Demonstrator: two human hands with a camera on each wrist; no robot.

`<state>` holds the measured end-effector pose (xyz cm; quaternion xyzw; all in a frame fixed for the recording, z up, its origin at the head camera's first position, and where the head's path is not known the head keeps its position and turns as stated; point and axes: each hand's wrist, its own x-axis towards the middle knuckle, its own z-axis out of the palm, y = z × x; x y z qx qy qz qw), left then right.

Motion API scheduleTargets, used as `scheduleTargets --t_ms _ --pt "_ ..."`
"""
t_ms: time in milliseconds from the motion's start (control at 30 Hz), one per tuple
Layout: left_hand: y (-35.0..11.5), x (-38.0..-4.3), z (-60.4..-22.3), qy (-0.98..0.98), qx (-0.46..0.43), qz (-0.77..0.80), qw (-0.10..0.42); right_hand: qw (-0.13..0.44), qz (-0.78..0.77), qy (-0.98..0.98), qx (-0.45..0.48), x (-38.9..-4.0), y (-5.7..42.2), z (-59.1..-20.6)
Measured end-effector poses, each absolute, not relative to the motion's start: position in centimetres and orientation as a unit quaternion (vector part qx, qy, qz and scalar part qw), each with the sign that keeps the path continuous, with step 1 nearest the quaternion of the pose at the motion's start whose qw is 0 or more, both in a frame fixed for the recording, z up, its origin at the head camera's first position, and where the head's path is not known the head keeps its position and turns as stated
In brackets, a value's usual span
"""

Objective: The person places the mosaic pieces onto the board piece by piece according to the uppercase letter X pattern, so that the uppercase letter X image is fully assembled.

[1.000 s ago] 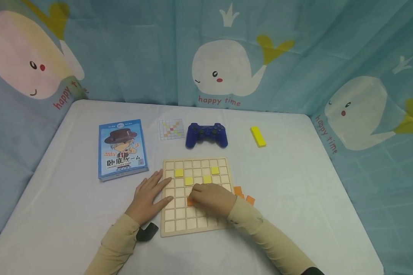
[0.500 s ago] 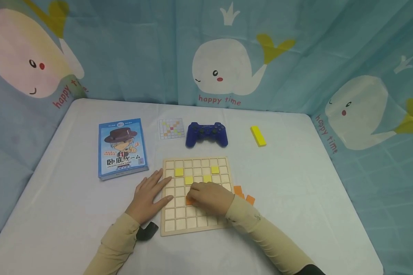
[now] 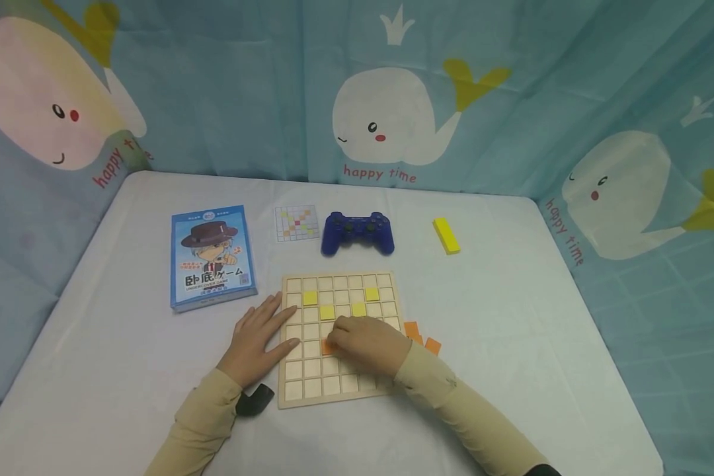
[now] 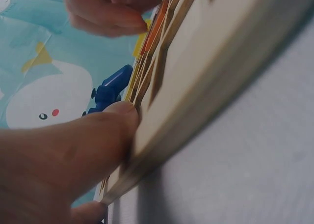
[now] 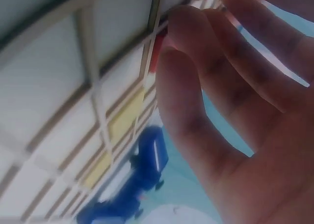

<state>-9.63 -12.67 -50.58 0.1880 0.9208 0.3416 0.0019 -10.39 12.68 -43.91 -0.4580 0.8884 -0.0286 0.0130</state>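
A wooden grid board (image 3: 294,369) lies on the white table, with several yellow tiles (image 3: 310,298) in its far rows. My left hand (image 3: 254,344) rests along the board's left edge, fingers spread and straight; its thumb (image 4: 98,140) lies on the rim in the left wrist view. Over the middle of the board, my right hand (image 3: 369,344) bends its fingers and pinches an orange tile (image 3: 327,347) at a cell in the third column. Thumb and index finger meet closely in the right wrist view, with a reddish tile edge (image 5: 157,52) beside the tips. The hand hides the cells beneath it.
Loose orange tiles (image 3: 432,346) lie off the board's right edge. Behind it are a pattern card (image 3: 297,223), a blue game controller (image 3: 357,233) and a yellow block (image 3: 446,236). A boxed game (image 3: 213,258) stands back left; a printed curtain (image 3: 262,99) closes the back.
Almost nothing differs. My right hand shifts by a tiny amount over the orange tile, and the left hand stays on the board's edge.
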Motion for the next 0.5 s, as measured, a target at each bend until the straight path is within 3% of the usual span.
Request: scheduleTargets --t_ms 267,500 --pt "-12.7 -9.7 -50.6 0.920 0.192 0.343 -0.009 -0.026 -0.099 0.906 -0.412 -9.2 18.1 -43.7" --pt "-12.7 -9.7 -50.5 0.919 0.191 0.345 0.005 -0.043 -0.143 0.948 -0.281 -7.2 23.8 -43.9"
